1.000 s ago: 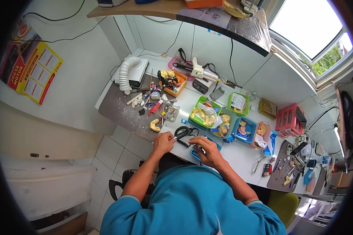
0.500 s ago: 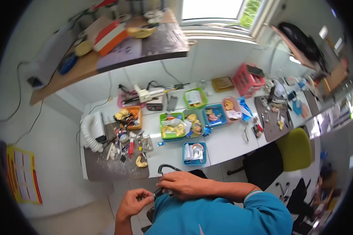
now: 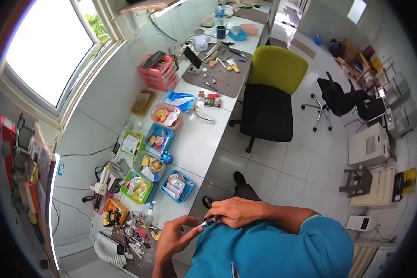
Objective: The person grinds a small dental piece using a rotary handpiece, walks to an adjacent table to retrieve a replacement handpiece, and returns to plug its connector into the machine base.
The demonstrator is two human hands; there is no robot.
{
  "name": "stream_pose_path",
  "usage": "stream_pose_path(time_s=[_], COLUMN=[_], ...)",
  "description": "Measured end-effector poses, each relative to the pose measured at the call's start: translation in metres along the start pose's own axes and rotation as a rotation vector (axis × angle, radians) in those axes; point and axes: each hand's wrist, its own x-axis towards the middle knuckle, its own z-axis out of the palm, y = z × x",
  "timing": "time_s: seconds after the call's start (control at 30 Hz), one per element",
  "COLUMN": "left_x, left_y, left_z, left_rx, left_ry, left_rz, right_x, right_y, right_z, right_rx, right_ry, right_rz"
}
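Note:
My right hand [image 3: 236,212] is closed around a slim dark handpiece [image 3: 210,221] with a silver end, held in front of my blue shirt. From the other side, the thumb and fingers of my left hand [image 3: 173,238] pinch at the silver end. Anything small between those fingertips is too tiny to make out. Nearest to both hands on the bench is a blue tray [image 3: 187,195] holding papers and a pale piece. Dental models lie in a green tray [image 3: 149,192] and other small bins beside it.
The white bench [image 3: 194,157] runs away along the left. On it are a pink basket [image 3: 160,74], loose tools on a dark mat [image 3: 194,79] and a white hose [image 3: 107,255]. A green-backed chair [image 3: 278,69] stands beside the bench; a black swivel chair [image 3: 340,99] is farther off.
My view has swung to the right, bringing the chairs and floor into sight. Both hands stay together at the handpiece, whose silver end now shows more clearly.

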Motion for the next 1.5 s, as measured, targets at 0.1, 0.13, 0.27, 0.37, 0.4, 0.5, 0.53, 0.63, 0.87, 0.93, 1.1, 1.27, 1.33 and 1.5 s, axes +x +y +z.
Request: stream_pose_path(time_s=[0.1,0.13,0.27,0.37,0.4,0.5,0.53,0.63,0.87,0.93,1.1,1.27,1.33,1.5], left_x=[0.049,0.065,0.140,0.192,0.206,0.254,0.269,0.317,0.420,0.458,0.553,0.637,0.666,0.725], left_y=[0.024,0.034,0.075,0.132,0.147,0.192,0.205,0.241,0.324,0.349,0.392,0.462,0.480,0.528], left_z=[0.012,0.021,0.083,0.141,0.160,0.215,0.232,0.285,0.394,0.421,0.511,0.581,0.598,0.623], left_rx=[0.022,0.018,0.038,0.076,0.089,0.134,0.124,0.106,0.044,0.054,-0.155,-0.307,-0.332,-0.364], left_ry=[-0.036,-0.059,-0.136,-0.156,-0.187,-0.262,-0.273,-0.304,-0.423,-0.477,-0.618,-0.718,-0.736,-0.691], left_rz=[0.190,0.183,0.299,0.349,0.359,0.410,0.432,0.487,0.442,0.431,0.287,0.254,0.324,0.257], right_x=[-0.046,-0.062,-0.133,-0.189,-0.209,-0.266,-0.283,-0.334,-0.408,-0.428,-0.487,-0.541,-0.564,-0.587], right_y=[0.017,0.025,0.063,0.089,0.099,0.115,0.121,0.135,0.190,0.214,0.269,0.296,0.311,0.361], right_z=[-0.026,-0.035,-0.073,-0.109,-0.118,-0.159,-0.173,-0.203,-0.277,-0.303,-0.383,-0.474,-0.511,-0.591], right_rx=[0.087,0.105,0.111,0.162,0.151,0.129,0.117,0.122,0.276,0.314,0.408,0.399,0.435,0.471], right_ry=[0.182,0.245,0.453,0.557,0.589,0.666,0.698,0.817,1.144,1.179,1.215,1.251,1.226,1.184], right_rz=[0.175,0.188,0.228,0.270,0.283,0.364,0.368,0.418,0.488,0.507,0.560,0.579,0.606,0.563])
